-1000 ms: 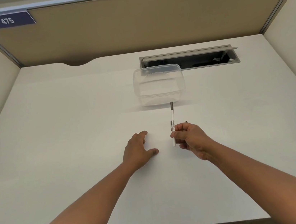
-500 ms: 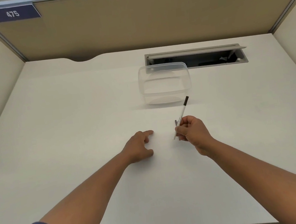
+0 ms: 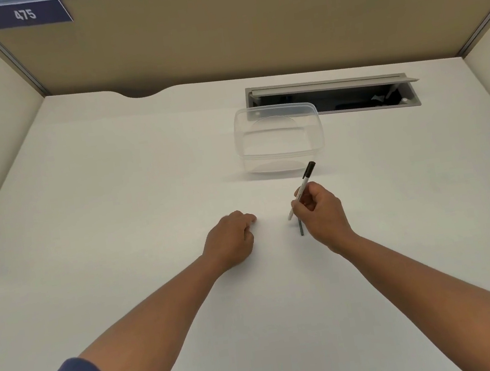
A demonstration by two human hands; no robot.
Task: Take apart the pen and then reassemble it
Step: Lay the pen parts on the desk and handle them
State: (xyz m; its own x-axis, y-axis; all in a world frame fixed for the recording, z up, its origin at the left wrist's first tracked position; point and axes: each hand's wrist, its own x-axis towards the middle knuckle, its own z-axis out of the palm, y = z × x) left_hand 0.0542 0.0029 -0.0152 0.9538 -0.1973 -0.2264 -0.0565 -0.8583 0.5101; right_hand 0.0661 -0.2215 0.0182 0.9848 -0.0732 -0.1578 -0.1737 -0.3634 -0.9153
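Head view, right hand (image 3: 322, 211): curled around the white pen barrel (image 3: 300, 195), pinching it between thumb and fingers, just above the white desk (image 3: 115, 202).
Head view, pen barrel: tilted, its black capped end (image 3: 309, 169) pointing far and right toward the container, its lower end sticking out near and left of the fist.
Head view, thin dark rod (image 3: 300, 227): just beside the right hand's near-left edge, close to the barrel's lower end; whether it lies on the desk or is held cannot be told.
Head view, left hand (image 3: 230, 238): resting on the desk, fingers loosely curled, holding nothing, left of the right hand and apart from it.
Head view, clear plastic container (image 3: 278, 140): on the desk, far from the right hand, nothing visible inside.
Head view, cable slot (image 3: 331, 96): set in the desk, just beyond the container, flap raised.
Head view, far-left partition: blue sign (image 3: 25, 14) reading 475.
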